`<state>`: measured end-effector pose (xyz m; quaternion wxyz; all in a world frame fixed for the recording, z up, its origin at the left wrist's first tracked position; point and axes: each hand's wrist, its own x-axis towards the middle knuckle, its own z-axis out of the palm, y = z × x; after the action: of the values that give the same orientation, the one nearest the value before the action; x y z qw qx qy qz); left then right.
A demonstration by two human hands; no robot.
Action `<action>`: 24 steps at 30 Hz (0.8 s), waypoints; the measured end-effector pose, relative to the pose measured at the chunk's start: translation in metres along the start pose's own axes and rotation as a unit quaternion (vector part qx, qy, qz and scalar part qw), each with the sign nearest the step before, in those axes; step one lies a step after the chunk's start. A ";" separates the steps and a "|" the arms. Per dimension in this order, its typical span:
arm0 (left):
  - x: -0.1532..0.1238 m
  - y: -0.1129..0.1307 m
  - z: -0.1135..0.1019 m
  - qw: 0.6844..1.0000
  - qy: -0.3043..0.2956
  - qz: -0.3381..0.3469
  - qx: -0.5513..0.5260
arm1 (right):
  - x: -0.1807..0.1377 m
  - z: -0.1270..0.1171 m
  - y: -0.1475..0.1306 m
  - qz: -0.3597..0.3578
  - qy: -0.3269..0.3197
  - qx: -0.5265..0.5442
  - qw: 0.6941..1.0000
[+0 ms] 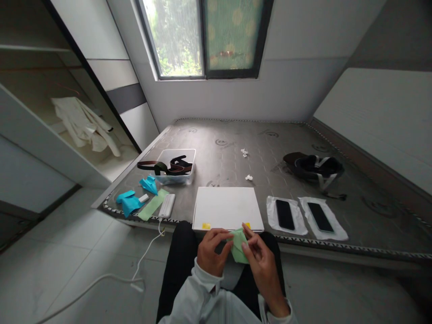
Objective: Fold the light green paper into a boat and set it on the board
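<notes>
A folded piece of light green paper (239, 246) sits between both hands above my lap, at the near edge of the bed. My left hand (211, 252) pinches its left side with curled fingers. My right hand (261, 261) grips its right side, thumb and fingers closed on the paper. Just beyond the hands lies a white board (227, 207) with yellow tabs at its near edge.
On the grey mattress (263, 153): two black phones on white sheets (285, 215) (320, 218), blue folded paper shapes (130, 202), a green paper strip (153, 204), a white power strip (167, 205) with cable, a clear box holding belts (175, 166), a dark bag (315, 167). An open wardrobe stands left.
</notes>
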<state>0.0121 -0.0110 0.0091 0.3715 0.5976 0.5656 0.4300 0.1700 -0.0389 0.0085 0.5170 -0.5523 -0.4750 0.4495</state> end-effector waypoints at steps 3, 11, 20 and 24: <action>-0.003 0.007 0.002 0.995 -0.075 -0.051 -0.041 | -0.003 0.003 0.003 -0.008 -0.028 -0.004 1.000; -0.009 0.021 0.002 0.976 -0.165 -0.113 -0.084 | -0.018 0.014 0.007 -0.058 -0.102 -0.019 0.993; -0.015 0.021 0.005 0.970 -0.181 -0.089 -0.134 | -0.015 0.016 -0.007 -0.184 -0.121 -0.178 0.959; -0.014 0.024 0.003 0.964 -0.201 -0.079 -0.152 | -0.013 0.013 -0.013 -0.201 -0.128 -0.217 0.947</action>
<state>0.0242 -0.0266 0.0294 0.5969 0.5617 0.4525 0.3514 0.1544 -0.0496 0.0209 0.3995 -0.4820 -0.7241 0.2894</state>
